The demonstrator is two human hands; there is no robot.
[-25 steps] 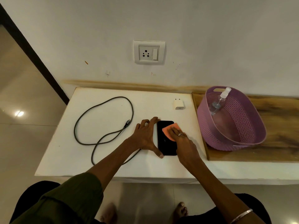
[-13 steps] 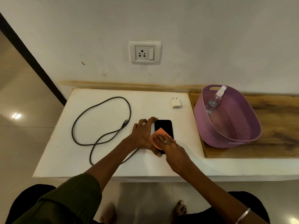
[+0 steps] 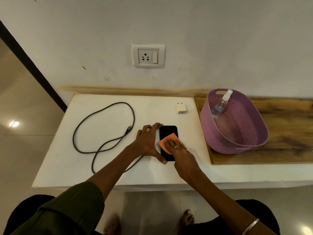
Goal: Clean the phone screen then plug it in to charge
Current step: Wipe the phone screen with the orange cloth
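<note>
Two hands work the slick, rigid, fragile phone: left hand spread open, bracing its edge, right hand flat, pressing the soft cloth down.

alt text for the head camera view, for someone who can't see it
A right hand presses an orange cloth on a black phone that the left hand steadies. A cable, charger and wall socket wait.
</note>
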